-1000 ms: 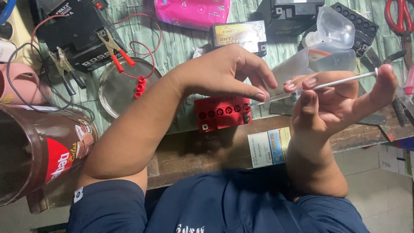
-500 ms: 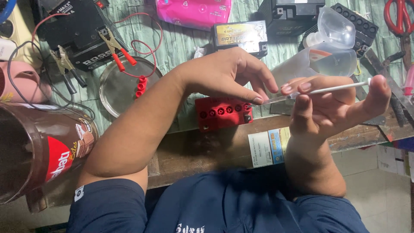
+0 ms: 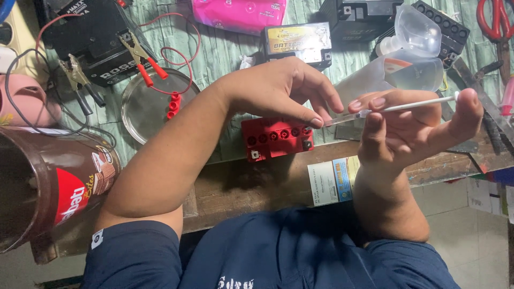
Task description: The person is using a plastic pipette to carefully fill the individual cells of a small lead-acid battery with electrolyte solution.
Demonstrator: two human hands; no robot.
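Right hand (image 3: 415,128) holds syringe (image 3: 396,108); left hand (image 3: 284,91) over red battery (image 3: 276,138).

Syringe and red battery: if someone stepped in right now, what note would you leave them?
Left hand: fingertips pinch the syringe at its tip, just above the red battery.
Right hand: cradles the barrel, thumb on the end of the plunger, which is drawn far out.
Done: the battery's row of fill holes is open; red caps lie in the glass dish.
Left: probably press the plunger into a hole, then recap. Which holes are filled cannot be told.
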